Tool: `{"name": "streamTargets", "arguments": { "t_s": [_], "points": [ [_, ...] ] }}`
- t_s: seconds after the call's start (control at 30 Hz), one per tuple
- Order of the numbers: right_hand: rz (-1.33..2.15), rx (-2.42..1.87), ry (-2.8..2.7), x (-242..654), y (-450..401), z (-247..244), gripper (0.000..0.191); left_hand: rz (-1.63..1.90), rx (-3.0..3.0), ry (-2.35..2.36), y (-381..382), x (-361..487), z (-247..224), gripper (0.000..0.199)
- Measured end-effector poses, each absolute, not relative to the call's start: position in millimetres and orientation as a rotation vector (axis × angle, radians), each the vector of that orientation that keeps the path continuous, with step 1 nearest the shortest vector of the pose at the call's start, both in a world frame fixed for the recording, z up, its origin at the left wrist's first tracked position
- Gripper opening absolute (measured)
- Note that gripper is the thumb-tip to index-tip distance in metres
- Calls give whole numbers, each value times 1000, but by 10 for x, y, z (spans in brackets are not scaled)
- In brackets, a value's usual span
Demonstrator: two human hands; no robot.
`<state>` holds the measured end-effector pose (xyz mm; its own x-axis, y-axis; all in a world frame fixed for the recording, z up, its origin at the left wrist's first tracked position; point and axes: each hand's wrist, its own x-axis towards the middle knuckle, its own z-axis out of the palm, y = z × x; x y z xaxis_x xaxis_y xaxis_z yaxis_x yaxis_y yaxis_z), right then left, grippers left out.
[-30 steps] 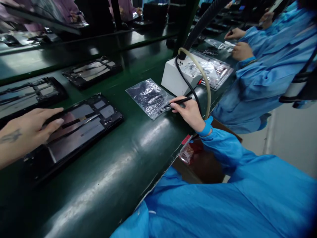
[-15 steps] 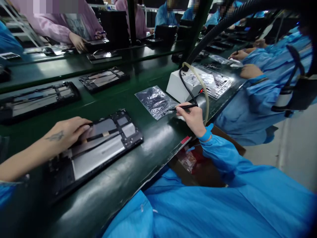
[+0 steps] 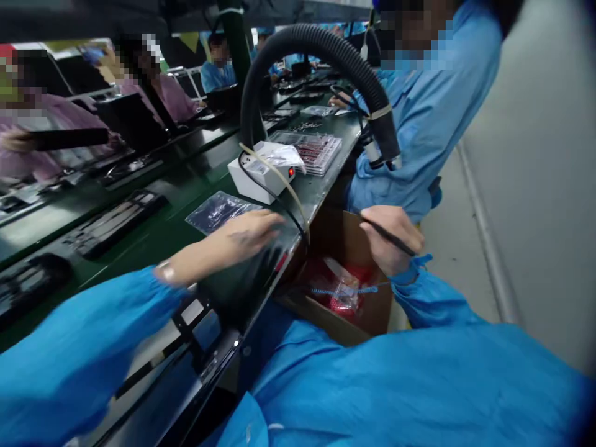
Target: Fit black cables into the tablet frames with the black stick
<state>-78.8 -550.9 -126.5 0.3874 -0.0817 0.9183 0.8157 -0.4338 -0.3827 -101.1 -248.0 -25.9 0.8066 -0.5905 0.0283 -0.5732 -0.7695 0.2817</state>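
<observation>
My left hand reaches over the bench just in front of a clear plastic bag. Its fingers are bent and smeared by motion, so whether they hold anything is unclear. My right hand is raised beyond the bench's edge, above a cardboard box. Its fingers are closed round a black pen-shaped tool, which slants down to the right. Below my left sleeve lies an opened tablet-like device with dark frame and silvery panels, partly covered by the sleeve.
A white box with a red light and thin tubes stands behind the bag. Clear trays are stacked beyond it. A thick black hose arches overhead. More opened devices lie at left. A co-worker in blue stands close at right.
The view has swung right. My left hand has left the opened device and come towards the bag. My right hand has moved off the bench with the pen-shaped tool, away from the bag.
</observation>
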Motion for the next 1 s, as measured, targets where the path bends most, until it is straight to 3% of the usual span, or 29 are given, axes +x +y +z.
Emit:
{"name": "streamTargets", "arguments": {
  "t_s": [0.2, 0.37, 0.5, 0.63, 0.73, 0.77, 0.87, 1.0],
  "points": [
    [-775, -1099, -91, -234, -5993, -1575, 25, -500, 1769, -508, -4167, -154, -565, 53],
    [-392, -575, -18, 31, -6018, -1593, 23, -537, 1575, -521, -4476, -277, -623, 58],
    [-222, -99, 5, 61, -5964, -1489, 6, -520, 1558, -518, -3889, -703, -459, 59],
    [-32, 92, -19, -152, -5830, -1310, 23, -350, 1867, -432, -2696, -1288, -219, 60],
    [225, 191, -95, -393, -5470, -1129, 12, -136, 2382, -232, -1728, -1903, -113, 54],
    [228, 76, -176, -466, -5276, -1056, 8, -93, 2571, -135, -1450, -2142, -106, 51],
    [182, -555, -572, -718, -4489, -787, 25, -182, 2895, 215, -845, -2843, -190, 46],
    [277, -907, -1215, -1239, -3331, -417, 16, -187, 2859, 279, -594, -3444, -515, 40]
  ]
}}
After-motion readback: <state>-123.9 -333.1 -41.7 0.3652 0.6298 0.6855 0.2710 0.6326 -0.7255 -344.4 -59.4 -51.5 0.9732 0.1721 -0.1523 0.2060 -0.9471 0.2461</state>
